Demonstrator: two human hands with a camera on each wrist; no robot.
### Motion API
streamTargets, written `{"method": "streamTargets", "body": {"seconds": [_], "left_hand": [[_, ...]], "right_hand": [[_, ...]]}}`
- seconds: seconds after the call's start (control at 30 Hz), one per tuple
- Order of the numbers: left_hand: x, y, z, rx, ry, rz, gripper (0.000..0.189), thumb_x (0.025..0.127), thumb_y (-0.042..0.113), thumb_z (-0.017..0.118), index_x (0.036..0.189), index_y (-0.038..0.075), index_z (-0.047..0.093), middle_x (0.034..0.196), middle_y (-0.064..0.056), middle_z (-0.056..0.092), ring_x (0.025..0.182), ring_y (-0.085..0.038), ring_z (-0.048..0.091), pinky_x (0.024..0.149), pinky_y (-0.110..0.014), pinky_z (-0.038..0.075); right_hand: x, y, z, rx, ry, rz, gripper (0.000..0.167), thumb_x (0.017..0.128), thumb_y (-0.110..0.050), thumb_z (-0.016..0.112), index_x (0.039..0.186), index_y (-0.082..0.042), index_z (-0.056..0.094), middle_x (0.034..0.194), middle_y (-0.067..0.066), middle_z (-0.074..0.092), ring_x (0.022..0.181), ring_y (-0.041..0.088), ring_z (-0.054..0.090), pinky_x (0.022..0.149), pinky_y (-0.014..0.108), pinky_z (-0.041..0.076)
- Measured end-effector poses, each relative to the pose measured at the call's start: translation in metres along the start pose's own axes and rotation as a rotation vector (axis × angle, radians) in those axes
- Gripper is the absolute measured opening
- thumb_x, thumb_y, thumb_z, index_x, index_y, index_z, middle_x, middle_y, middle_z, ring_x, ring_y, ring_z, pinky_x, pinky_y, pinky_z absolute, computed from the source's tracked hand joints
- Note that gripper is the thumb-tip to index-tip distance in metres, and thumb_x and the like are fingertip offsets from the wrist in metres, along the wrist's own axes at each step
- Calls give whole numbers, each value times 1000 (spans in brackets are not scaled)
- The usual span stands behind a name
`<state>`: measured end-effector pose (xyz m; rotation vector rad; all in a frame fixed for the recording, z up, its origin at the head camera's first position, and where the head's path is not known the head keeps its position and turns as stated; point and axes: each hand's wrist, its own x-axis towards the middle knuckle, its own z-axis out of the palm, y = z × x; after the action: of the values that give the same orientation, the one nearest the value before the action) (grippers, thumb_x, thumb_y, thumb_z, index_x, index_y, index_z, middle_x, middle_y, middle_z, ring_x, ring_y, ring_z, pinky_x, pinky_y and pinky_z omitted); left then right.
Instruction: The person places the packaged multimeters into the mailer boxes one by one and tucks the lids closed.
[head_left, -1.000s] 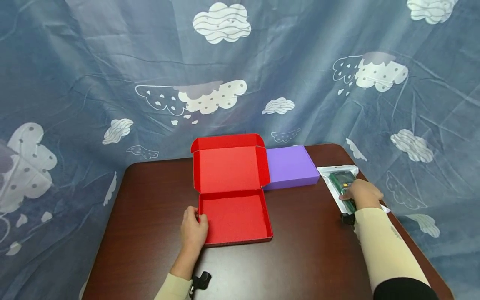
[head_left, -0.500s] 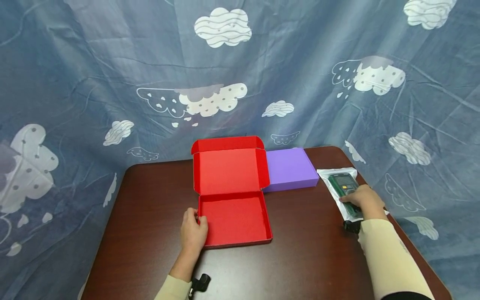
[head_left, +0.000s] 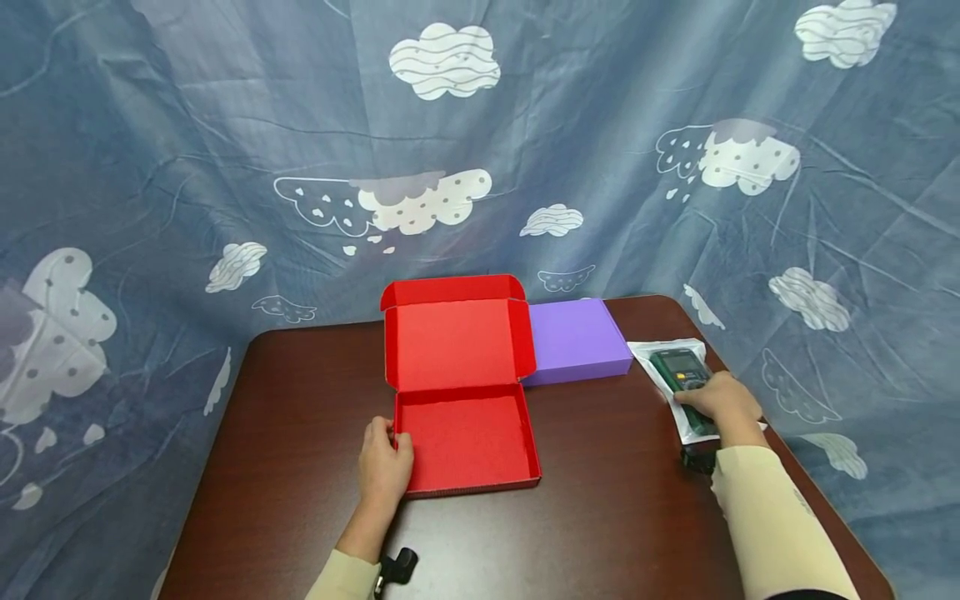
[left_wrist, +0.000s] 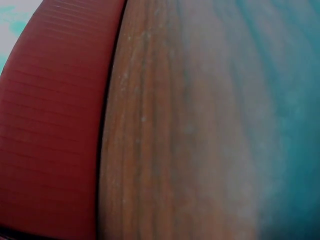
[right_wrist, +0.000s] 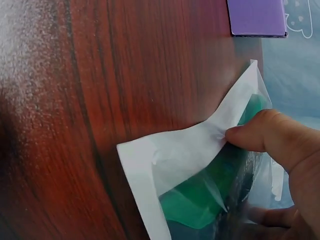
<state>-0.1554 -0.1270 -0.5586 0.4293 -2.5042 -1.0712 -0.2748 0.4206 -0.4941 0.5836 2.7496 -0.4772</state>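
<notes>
In the head view my left hand (head_left: 386, 467) holds the left wall of an open red cardboard box (head_left: 468, 442), thumb on the inner side, other fingers outside and partly hidden. The left wrist view shows only the box's outer side (left_wrist: 55, 120) close up. Over at the right edge of the table, my right hand (head_left: 726, 404) grips a green multimeter (head_left: 678, 367) inside a clear plastic bag (head_left: 647, 354) with white borders. The right wrist view has the thumb (right_wrist: 250, 137) pressed on the bag's near side, with fingertips across from it.
A closed purple box (head_left: 577, 337) lies right of the red box, touching or very near its raised lid (head_left: 457, 342). Both stand on a dark brown table (head_left: 315, 400). A blue cloud-patterned curtain (head_left: 337, 108) hangs behind and beside the table.
My right hand has slid toward the near end of the multimeter, leaving more of its face visible. The left hand keeps its hold on the red box. The head view has shifted slightly.
</notes>
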Motion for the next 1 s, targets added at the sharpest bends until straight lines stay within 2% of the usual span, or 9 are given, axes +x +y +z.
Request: {"method": "streamTargets", "body": {"seconds": [0.3,0.6,1.0], "left_hand": [[0,-2,1,-7,7,1,17,89,9,61,105,1,61,97,-15,62,81,-34,63,69,-47,50],[1,0,-1,-17,17,18,16,89,8,62,103,0,61,95,-15,62,79,-35,63,68,-49,51],[2,1,-2,-19,8,12,16,89,8,62,103,1,61,94,-14,62,78,-34,62,67,-46,50]], "right_hand": [[2,-2,1,-8,32,11,96,81,-63,74,126,19,50,111,36,59,91,45,59,71,56,47],[-13,-7,-7,33,68,21,101,82,-67,71,130,19,48,116,37,59,96,46,58,74,57,46],[-28,-11,-13,39,117,-15,100,81,-70,71,127,16,51,115,35,61,92,43,60,68,52,45]]}}
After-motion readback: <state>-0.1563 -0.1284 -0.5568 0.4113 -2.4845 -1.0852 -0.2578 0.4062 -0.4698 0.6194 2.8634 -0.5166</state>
